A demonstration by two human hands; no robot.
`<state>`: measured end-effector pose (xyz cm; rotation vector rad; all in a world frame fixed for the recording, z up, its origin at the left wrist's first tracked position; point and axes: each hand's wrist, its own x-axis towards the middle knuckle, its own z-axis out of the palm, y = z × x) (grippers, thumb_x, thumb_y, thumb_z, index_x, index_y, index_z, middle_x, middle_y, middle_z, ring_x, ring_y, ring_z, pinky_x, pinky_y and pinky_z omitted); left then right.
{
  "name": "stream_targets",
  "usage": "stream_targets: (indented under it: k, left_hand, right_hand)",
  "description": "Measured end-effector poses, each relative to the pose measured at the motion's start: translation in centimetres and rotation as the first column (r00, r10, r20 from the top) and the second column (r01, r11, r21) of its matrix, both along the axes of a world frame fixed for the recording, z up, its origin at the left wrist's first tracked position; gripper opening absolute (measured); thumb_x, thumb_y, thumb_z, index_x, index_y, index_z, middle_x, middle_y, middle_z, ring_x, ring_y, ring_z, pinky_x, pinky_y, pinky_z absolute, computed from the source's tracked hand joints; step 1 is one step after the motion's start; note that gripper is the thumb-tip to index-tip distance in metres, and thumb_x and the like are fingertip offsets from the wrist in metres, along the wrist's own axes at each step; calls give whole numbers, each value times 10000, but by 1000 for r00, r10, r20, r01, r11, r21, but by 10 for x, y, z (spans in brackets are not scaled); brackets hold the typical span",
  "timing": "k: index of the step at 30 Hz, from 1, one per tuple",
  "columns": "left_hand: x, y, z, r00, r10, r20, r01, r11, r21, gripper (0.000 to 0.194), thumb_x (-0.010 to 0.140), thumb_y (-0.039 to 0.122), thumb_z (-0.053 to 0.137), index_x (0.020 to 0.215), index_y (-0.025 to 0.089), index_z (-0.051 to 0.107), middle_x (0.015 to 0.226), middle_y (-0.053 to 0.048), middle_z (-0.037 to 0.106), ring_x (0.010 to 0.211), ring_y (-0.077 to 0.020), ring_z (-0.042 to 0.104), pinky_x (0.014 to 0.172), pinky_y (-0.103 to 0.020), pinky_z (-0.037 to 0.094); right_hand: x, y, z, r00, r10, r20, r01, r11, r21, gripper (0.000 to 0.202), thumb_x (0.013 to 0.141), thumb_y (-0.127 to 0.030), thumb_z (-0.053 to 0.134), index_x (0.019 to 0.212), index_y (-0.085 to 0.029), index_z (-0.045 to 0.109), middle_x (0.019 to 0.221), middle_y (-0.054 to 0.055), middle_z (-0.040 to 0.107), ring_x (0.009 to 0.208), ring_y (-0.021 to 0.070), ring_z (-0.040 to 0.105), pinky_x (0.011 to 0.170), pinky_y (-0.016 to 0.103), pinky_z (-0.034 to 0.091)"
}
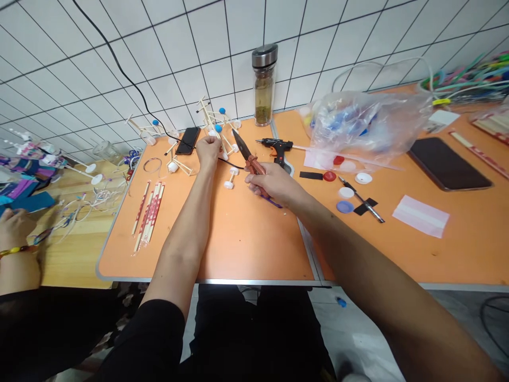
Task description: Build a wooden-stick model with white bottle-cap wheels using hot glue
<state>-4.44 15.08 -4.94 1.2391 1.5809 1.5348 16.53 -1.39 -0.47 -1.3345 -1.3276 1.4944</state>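
A person's right hand (270,183) wraps its grip around the reddish-brown handle of a dark-bladed cutting tool (242,144) above an orange bench (254,249), blade angled up toward the wall. The left hand (209,152) is curled just beside a stick frame (205,114) with blue caps, at the bench's rear edge; whether its grip pinches anything cannot be told. The blade sits near those fingers, so a slip of the tool could nick them. A black cable (115,53) runs past the left hand and could be cut or snagged, perhaps toppling the slender frame. A glue gun (278,146) lies close to the right hand; if hot, it could burn a straying knuckle.
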Motion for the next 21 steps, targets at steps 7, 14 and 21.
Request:
stream_targets:
  k: [7, 14, 21]
  left_hand:
    - [-4, 11, -11, 999, 14, -40, -13, 1000, 18, 237, 892, 115, 706, 686, 201, 628, 629, 22, 589, 626, -151, 643, 627, -234, 484]
    - [-3, 13, -16, 1000, 17, -25, -17, 1000, 22, 221, 868, 162, 744, 688, 212, 625, 627, 26, 585, 635, -156, 644, 610, -227, 488]
    - [-3, 13, -11, 1000, 0, 21, -1, 999, 41, 208, 834, 145, 728, 673, 212, 614, 639, 25, 590, 618, -146, 650, 580, -206, 482]
  right_hand:
    - [14, 34, 23, 889, -49, 455, -79, 963, 259, 290, 838, 13, 721, 724, -214, 581, 732, 27, 634, 680, 179, 597, 619, 312, 410]
    - [4, 38, 39, 976, -78, -205, 43, 984, -170, 233, 943, 13, 695, 997, -211, 660, 854, 43, 745, 767, 169, 746, 665, 267, 591]
    - [3, 43, 33, 966, -113, -232, 85, 988, -129, 117, 1030, -84, 666, 1057, -192, 703, 887, 67, 790, 672, 129, 644, 502, 218, 422]
